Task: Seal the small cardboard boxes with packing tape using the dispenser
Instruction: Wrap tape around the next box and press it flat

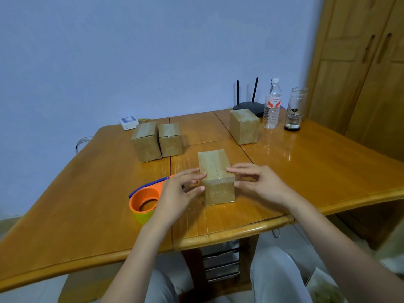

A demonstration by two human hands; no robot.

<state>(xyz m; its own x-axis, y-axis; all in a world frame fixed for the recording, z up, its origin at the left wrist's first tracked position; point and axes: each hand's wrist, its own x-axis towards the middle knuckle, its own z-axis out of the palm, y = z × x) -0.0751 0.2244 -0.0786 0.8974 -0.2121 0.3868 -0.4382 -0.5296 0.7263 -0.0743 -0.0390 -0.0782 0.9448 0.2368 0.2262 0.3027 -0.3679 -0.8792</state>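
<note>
On the table (306, 171), both hands' open grips touch a seam-topped brown box (216, 173).

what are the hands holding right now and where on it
The nearest cardboard box, held between both hands: left hand fingertips on its left top edge and side, right hand on its right.

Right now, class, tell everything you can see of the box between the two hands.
The nearest box is small, plain brown cardboard, standing upright near the table's front edge. Its top flaps meet in a visible centre seam. The left hand and right hand touch its top edges and sides with straight fingertips. The tape dispenser lies apart, to its left.
</note>
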